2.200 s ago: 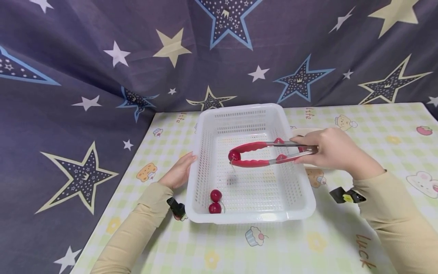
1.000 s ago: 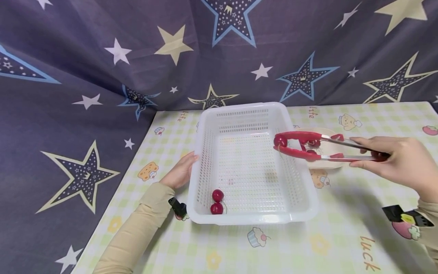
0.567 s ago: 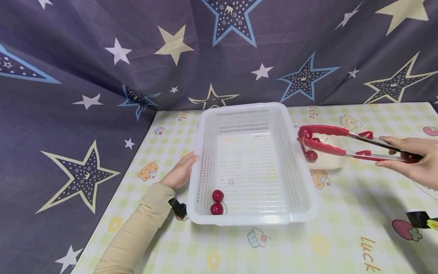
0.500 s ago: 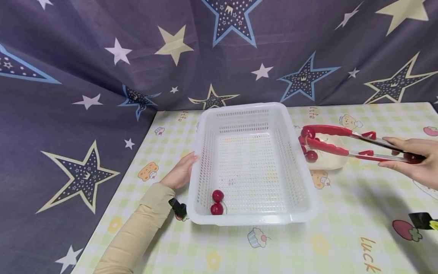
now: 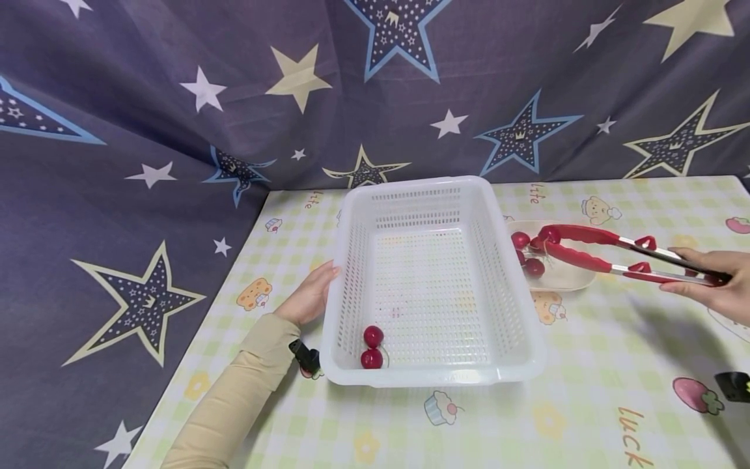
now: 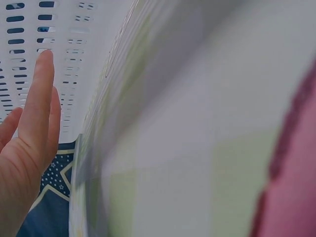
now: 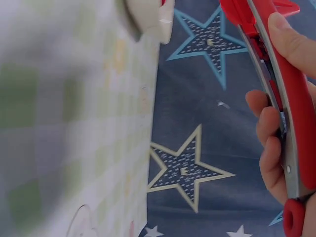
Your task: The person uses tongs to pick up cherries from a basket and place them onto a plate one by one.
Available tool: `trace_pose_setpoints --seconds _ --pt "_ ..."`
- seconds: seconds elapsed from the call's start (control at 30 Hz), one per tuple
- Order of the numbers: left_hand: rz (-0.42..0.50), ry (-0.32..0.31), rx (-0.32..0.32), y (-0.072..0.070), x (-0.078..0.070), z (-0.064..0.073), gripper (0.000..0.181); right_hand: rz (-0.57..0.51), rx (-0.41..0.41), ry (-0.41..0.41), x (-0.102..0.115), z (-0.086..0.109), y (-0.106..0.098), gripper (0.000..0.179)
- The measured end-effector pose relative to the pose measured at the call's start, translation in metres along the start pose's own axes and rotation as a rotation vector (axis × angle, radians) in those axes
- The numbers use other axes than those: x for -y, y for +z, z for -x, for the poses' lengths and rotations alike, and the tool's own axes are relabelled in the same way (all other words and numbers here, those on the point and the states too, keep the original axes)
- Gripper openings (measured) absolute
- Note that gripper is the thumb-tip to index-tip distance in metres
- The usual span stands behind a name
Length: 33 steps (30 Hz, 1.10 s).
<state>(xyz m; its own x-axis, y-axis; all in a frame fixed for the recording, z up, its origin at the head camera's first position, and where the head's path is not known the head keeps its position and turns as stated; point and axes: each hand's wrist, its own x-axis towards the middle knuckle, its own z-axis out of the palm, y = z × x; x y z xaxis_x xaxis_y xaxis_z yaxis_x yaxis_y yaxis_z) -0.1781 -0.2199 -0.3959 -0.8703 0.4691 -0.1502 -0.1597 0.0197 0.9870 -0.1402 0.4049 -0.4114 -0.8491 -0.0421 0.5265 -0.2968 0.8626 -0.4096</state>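
My right hand [image 5: 716, 280] grips red-and-silver tongs [image 5: 592, 251] near their hinge end; in the right wrist view the thumb and curled fingers wrap the tong arms [image 7: 291, 98]. The tong tips overlap the cherries in a small pale dish [image 5: 565, 277], and I cannot tell whether a cherry is between them. One cherry [image 5: 519, 240] lies left of the tips, another [image 5: 534, 268] below them. My left hand [image 5: 307, 294] rests against the left wall of a white perforated basket [image 5: 433, 376], its fingers extended [image 6: 37, 98]. Two cherries [image 5: 372, 348] lie in its near left corner.
A checked tablecloth [image 5: 469, 430] with printed cartoons covers the table. The dish sits right beside the basket's right wall. Behind and to the left hangs a dark star-patterned cloth [image 5: 234, 98].
The tongs carried a cherry from over the basket rightward to the dish. That cherry now lies at the dish's left, and the tips have drawn back rightward. The left hand stays put.
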Motion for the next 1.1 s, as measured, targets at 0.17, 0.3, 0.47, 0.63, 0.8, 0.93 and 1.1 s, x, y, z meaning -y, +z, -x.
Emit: trace_pose_setpoints --seconds 0.17,0.3,0.47,0.63,0.8,0.93,1.1 --pt "0.005 0.001 0.001 0.000 -0.001 0.000 0.061 0.064 0.047 0.004 -0.047 0.003 0.018 0.063" --pt "-0.002 0.007 -0.004 -0.001 0.000 -0.001 0.062 0.136 0.095 0.009 -0.047 0.001 0.019 0.066" --pt "-0.008 0.002 -0.010 -0.001 0.001 -0.001 0.062 0.239 0.153 -0.024 -0.038 -0.002 0.016 0.065" --pt "0.013 -0.003 -0.009 -0.001 0.001 -0.001 0.061 0.266 0.151 -0.120 -0.008 -0.009 0.003 0.067" --pt "0.000 0.005 -0.015 -0.001 0.001 0.000 0.061 0.297 0.185 -0.124 0.021 -0.017 -0.010 0.075" --pt "0.000 -0.003 -0.027 -0.001 0.001 0.000 0.059 0.351 0.247 -0.076 0.010 -0.019 -0.006 0.069" --pt "-0.002 -0.018 -0.035 0.000 -0.001 0.000 0.058 0.420 0.245 -0.080 -0.020 -0.020 0.003 0.071"
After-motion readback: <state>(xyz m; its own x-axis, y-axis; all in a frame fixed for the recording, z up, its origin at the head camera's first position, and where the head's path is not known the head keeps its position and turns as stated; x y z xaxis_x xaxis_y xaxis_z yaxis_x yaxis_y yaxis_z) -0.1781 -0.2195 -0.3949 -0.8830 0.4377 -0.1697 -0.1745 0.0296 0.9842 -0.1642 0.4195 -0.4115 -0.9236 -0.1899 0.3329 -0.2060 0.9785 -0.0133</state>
